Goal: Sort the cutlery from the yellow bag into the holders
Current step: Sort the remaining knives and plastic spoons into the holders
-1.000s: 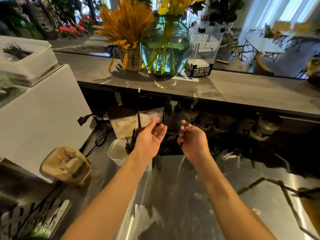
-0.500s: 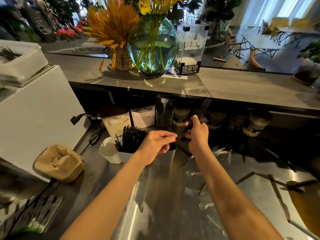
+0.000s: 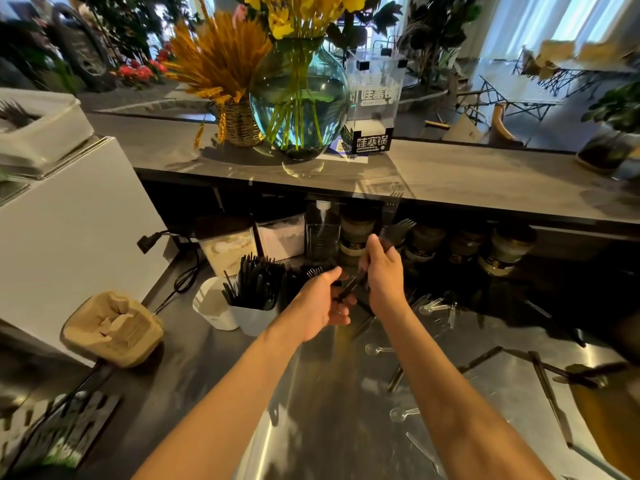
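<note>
My right hand (image 3: 384,275) grips a small bunch of black plastic forks (image 3: 398,232), tines up, above the steel counter. My left hand (image 3: 320,303) curls round the lower ends of their handles, just left of my right hand. A white holder (image 3: 254,320) packed with black cutlery (image 3: 258,284) stands to the left, beside another white holder (image 3: 213,306). More black forks (image 3: 311,270) stick up behind my left hand; their holder is hidden. The yellow bag (image 3: 609,414) lies at the right edge. Clear spoons (image 3: 377,349) and black knives (image 3: 550,393) lie loose on the counter.
A brown paper cup carrier (image 3: 114,327) sits at the left by a white appliance (image 3: 69,230). A raised stone ledge (image 3: 485,178) carries a glass vase (image 3: 298,102) and a wheat basket (image 3: 239,123). Jars (image 3: 505,247) and tubs line the recess beneath it.
My right hand has lifted a bunch of black forks beside the holders. My left hand has closed on their handle ends. The camera has tilted down a little.
</note>
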### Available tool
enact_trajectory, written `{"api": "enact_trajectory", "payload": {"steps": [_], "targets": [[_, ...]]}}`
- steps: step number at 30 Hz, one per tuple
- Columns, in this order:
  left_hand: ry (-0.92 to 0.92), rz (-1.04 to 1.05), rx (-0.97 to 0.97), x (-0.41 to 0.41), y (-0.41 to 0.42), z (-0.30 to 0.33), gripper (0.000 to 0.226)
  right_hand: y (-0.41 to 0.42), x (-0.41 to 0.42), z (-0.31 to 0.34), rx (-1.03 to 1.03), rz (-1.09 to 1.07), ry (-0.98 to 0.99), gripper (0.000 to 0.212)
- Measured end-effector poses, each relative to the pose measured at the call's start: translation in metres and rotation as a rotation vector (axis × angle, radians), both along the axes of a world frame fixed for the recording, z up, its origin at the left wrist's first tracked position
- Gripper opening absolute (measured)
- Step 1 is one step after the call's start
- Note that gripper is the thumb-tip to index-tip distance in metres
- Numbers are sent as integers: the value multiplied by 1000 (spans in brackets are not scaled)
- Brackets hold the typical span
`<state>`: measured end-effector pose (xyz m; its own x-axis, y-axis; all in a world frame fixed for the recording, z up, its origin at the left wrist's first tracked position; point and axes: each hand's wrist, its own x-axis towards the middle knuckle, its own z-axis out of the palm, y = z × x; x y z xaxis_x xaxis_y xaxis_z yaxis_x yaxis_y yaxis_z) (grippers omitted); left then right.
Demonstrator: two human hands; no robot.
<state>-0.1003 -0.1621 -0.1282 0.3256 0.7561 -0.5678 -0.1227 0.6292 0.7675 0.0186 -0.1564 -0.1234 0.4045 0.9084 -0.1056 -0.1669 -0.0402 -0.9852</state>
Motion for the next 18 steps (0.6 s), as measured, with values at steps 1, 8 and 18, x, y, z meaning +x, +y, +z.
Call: {"api": "enact_trajectory", "payload": {"steps": [1, 8, 18], "targets": [[88, 2, 65, -1, 2, -1, 36, 1, 2, 0, 2, 21, -43, 29], [-195, 203, 273, -9, 30, 15, 40, 2, -3, -2, -73, 366, -738, 22], [-240, 461, 345, -20, 45, 5, 15, -7, -13, -11, 46, 639, -864, 15]]}}
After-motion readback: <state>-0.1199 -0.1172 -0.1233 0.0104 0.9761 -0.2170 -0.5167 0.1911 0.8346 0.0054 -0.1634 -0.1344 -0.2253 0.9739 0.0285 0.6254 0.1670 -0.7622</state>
